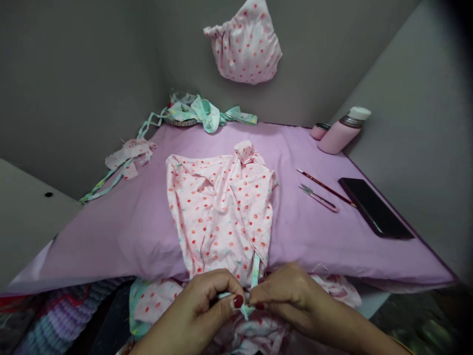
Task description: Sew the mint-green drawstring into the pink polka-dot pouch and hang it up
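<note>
Low in the view, my left hand [211, 301] and my right hand [290, 291] meet, each pinching a narrow mint-green fabric tie [255, 270] between thumb and fingertips. A small bunched bit of the tie pokes out below the fingertips. The tie runs up to the right side of a pink garment [221, 212] with red prints, spread on the lilac cloth [148, 236] just beyond my hands. More pink printed fabric [157, 300] hangs beneath my hands, partly covered by them.
Right side: thread snips [318, 198], a thin dark-red brush-like stick [325, 186], a black phone [375, 207], a pink bottle [342, 134] and its pink cap [320, 130]. Mint fabric strips [210, 116] and pink scraps [131, 155] lie back left. A gathered pink piece [247, 47] hangs on the wall.
</note>
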### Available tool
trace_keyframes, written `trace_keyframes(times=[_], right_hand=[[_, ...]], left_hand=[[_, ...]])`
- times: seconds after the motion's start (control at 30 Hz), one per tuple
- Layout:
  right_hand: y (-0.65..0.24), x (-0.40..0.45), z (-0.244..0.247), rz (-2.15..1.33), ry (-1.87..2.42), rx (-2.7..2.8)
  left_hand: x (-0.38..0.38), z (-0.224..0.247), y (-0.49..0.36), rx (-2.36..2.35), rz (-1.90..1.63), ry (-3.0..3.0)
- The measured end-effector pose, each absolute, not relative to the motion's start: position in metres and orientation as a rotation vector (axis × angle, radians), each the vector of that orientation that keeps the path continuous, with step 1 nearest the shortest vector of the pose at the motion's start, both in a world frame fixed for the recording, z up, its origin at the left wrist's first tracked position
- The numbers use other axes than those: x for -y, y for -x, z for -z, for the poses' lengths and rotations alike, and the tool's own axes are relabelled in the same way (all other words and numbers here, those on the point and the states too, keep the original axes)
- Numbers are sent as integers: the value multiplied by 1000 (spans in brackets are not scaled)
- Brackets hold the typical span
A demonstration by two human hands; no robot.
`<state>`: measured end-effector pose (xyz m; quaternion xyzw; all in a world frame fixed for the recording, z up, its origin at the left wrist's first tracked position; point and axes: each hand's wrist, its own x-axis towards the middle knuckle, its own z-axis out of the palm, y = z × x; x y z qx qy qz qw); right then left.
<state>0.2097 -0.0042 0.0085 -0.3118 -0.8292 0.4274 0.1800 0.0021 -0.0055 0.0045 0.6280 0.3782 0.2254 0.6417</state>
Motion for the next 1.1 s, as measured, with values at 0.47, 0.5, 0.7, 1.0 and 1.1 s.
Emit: trace_keyframes(times=[0.47, 0.5, 0.7, 1.0, 1.1], right_hand=[[-216, 4, -15, -1181, 859, 2361], [-216, 4, -15, -1210, 855, 2353], [-213, 4, -14, -1384, 835, 2275], [-206, 5, -8, -1586, 903, 2076], [-207, 5, -8, -1587, 946, 2062]], left_hand=[[7, -13, 2, -884, -438, -1594], [7, -14, 2, -877, -435, -1590], [6, -16, 0, -848, -411, -1512], [5, -13, 2, -816, -467, -1416], [6, -11, 3, -844, -486, -1419]])
